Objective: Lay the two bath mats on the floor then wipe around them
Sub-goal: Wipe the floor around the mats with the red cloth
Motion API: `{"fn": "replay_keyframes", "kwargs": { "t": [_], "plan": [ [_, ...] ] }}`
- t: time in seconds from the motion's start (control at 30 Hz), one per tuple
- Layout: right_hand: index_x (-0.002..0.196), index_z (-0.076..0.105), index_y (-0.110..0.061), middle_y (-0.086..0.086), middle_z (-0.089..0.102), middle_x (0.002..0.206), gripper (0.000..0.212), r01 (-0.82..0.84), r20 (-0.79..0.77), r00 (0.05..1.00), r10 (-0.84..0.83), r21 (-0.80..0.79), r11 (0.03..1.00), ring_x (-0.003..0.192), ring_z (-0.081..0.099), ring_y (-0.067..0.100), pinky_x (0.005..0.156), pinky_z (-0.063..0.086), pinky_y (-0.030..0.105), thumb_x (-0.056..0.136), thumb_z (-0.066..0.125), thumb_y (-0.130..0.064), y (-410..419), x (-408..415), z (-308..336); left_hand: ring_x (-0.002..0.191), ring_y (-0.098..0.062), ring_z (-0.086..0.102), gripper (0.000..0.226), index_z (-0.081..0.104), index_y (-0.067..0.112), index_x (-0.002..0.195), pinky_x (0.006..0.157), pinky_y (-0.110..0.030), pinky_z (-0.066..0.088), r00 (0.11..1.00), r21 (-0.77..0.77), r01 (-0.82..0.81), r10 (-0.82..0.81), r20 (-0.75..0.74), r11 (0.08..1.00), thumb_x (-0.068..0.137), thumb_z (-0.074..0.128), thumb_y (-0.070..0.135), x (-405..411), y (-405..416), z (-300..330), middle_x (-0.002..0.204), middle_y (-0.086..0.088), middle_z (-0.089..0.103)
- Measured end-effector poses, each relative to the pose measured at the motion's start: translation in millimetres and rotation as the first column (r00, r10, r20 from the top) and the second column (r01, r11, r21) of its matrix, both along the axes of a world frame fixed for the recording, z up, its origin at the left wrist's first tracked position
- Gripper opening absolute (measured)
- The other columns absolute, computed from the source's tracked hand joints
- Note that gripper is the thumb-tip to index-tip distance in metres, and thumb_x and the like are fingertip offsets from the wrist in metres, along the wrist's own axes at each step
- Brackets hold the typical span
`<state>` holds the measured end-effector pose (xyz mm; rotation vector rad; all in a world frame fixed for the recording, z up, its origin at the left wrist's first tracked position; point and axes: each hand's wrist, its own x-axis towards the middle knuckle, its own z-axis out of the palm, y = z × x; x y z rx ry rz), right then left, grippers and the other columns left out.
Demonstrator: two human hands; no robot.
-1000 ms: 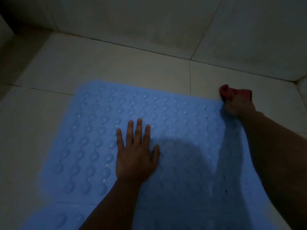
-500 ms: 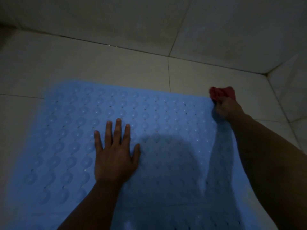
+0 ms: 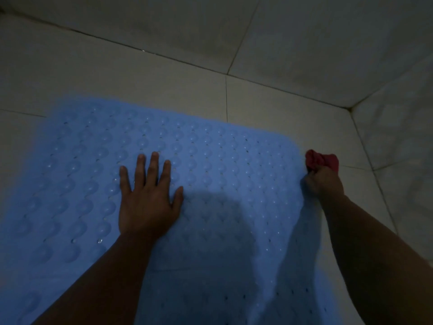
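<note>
Since a second ago, the right hand (image 3: pixel 324 181) with its red cloth (image 3: pixel 322 159) is sitting further down the right edge of the mat (image 3: pixel 222 160), off the far corner it was touching, and the view is showing more of the corner where the walls meet. The left hand (image 3: pixel 146 202) is staying flat on the mat at the same spot.

One blue mat is clearly showing, lying flat on the tiled floor (image 3: pixel 117 73) beneath both hands. A faint line is crossing the blue area nearer the person than the left hand; whether that is the edge of a second mat is not something I can tell. One cloth is showing, and two hands.

The left hand is lying wide open, palm down, fingers spread and pointing away from the person, pressing on the bumpy top of the mat to the left of the dark shadow. The right hand is curling into a fist around the bunched red cloth, which is sticking out beyond the knuckles. That fist is resting just beside the mat's right edge, near its rounded far corner, with the cloth over bare floor. The wall (image 3: pixel 304 43) is rising beyond both hands.
</note>
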<state>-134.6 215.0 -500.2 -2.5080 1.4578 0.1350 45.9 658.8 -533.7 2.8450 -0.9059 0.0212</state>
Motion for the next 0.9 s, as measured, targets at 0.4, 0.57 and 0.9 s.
{"fn": "replay_keyframes", "kwargs": {
  "t": [0.4,0.57,0.9],
  "plan": [
    [0.148,0.048,-0.035,-0.016,0.048,0.153,0.057,-0.098,0.488,0.871,0.066,0.042,0.994,0.143,0.042,0.009,0.124,0.028,0.037,0.093,0.043,-0.017,96.7,-83.4,-16.9,0.159,-0.036,0.004,0.091,0.031,0.018,0.160,0.123,-0.065,-0.001,1.000,-0.044,-0.008,0.007,-0.018,0.999,0.094,0.017,0.078,-2.5,2.4,3.4,0.172,-0.010,0.015],
    [0.143,0.055,-0.033,-0.005,0.061,0.142,0.056,-0.075,0.410,0.909,0.074,-0.014,0.997,0.126,0.060,0.019,0.112,0.044,0.034,0.093,0.046,-0.011,118.1,-128.4,8.2,0.159,-0.032,-0.003,0.117,0.021,0.021,0.163,0.123,-0.062,-0.004,0.999,-0.048,-0.020,0.018,-0.045,0.999,0.077,0.019,0.100,-1.5,1.3,10.5,0.174,-0.007,0.006],
    [0.150,0.044,-0.037,-0.015,0.039,0.158,0.063,-0.213,0.294,0.931,0.215,-0.038,0.976,0.147,0.036,0.009,0.121,0.034,0.037,0.090,0.043,-0.020,176.0,-221.1,9.0,0.156,-0.041,0.008,0.127,0.014,0.021,0.161,0.125,-0.065,0.011,0.986,-0.156,-0.028,0.001,-0.168,0.987,0.067,0.039,0.103,8.4,-4.8,-29.1,0.172,-0.011,0.008]
  ]
}}
